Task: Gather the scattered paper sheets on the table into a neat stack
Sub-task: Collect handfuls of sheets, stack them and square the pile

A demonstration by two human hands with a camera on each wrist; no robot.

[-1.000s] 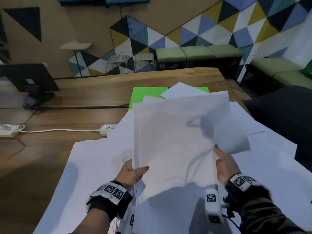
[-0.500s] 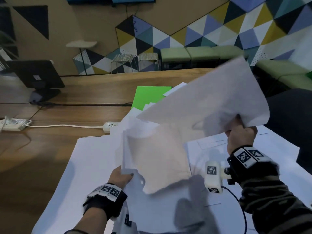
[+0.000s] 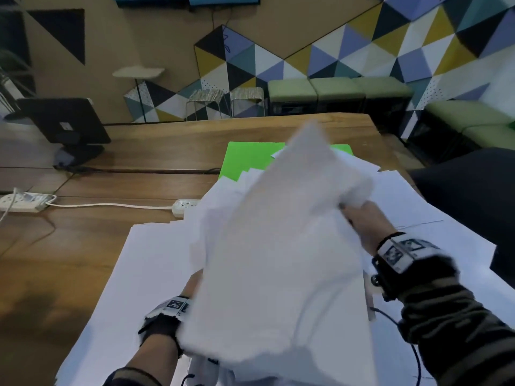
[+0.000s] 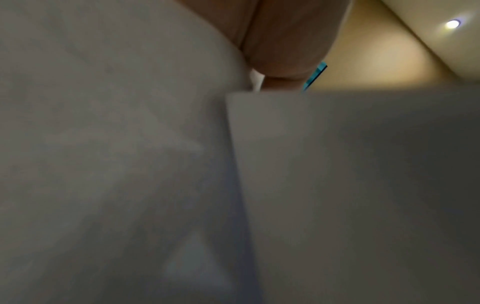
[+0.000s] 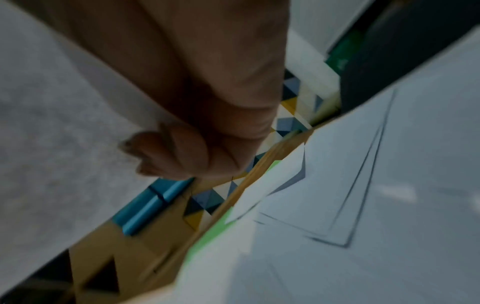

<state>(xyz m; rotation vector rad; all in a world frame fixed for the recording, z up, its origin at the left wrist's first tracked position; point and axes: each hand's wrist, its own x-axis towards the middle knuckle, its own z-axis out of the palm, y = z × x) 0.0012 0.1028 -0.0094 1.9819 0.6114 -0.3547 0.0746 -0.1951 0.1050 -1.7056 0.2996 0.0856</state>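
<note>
A blurred bundle of white paper sheets (image 3: 278,260) is lifted over the middle of the table. My right hand (image 3: 362,221) grips its right edge; in the right wrist view the curled fingers (image 5: 202,131) pinch the paper (image 5: 52,123). My left hand (image 3: 193,284) is at the bundle's lower left, mostly hidden under it. In the left wrist view a finger (image 4: 283,41) runs between sheets (image 4: 337,185). More loose white sheets (image 3: 145,260) lie spread flat on the wooden table (image 3: 69,260), also to the right (image 5: 402,185).
A green sheet (image 3: 250,160) lies beyond the pile. A white power strip (image 3: 185,206) and cable sit left of the papers, another strip (image 3: 22,203) at the far left. A dark monitor (image 3: 64,123) stands back left. A black chair (image 3: 468,196) is at the right.
My right hand has swung its raised sheet from the upper right down and left onto the bundle. The bundle now covers my left hand.
</note>
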